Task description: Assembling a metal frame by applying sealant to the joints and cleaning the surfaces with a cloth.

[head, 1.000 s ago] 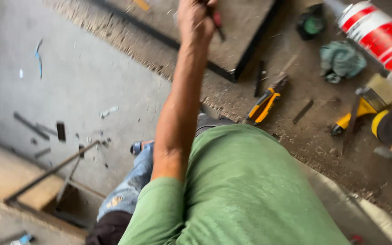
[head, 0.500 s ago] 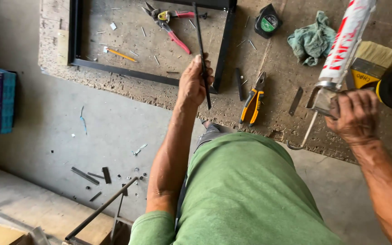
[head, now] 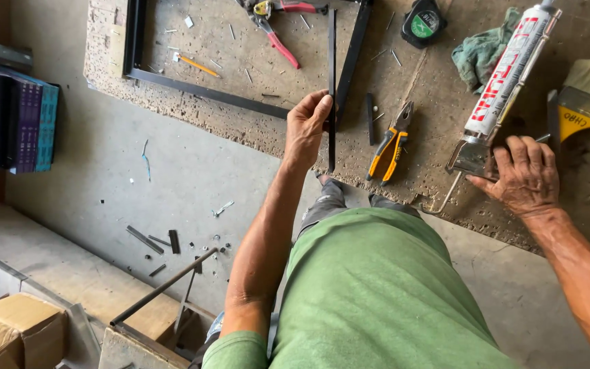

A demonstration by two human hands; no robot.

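Far left: a stack of flat blue and purple cases (head: 15, 119) stands against the wall, well apart from the work. Below it, cardboard boxes (head: 8, 331) and a thin dark rod (head: 162, 287) leaning over the concrete floor, with small dark metal offcuts (head: 155, 240) scattered nearby.

Upper middle: a rough worn worktop (head: 240, 123) carries a black metal frame (head: 199, 89), open-cornered, lying flat. Inside the frame lie an orange pencil (head: 198, 65) and red-handled cutters (head: 278, 41), plus loose nails.

Centre: the left hand (head: 306, 126) reaches out over the worktop's edge. Its fingers are closed around a slim black metal strip (head: 331, 89), pinching it near the lower half; the strip runs straight up and down in view, its far end over the frame's inside, just beside the frame's slanted right bar (head: 354, 55).

Right of the strip: a short black offcut (head: 369, 117), then orange-and-black pliers (head: 392, 142) lying flat on the worktop. Further up, a black tape measure with a green face (head: 423, 22) and a crumpled green rag (head: 478, 55).

Right: a caulking gun with a white-and-red cartridge (head: 510, 72) lies diagonally on the worktop. The right hand (head: 520, 174) rests at its handle end, fingers spread and curled over the trigger frame; whether it truly grips I cannot tell. Just beyond, a wide paintbrush with a yellow ferrule (head: 582, 102).
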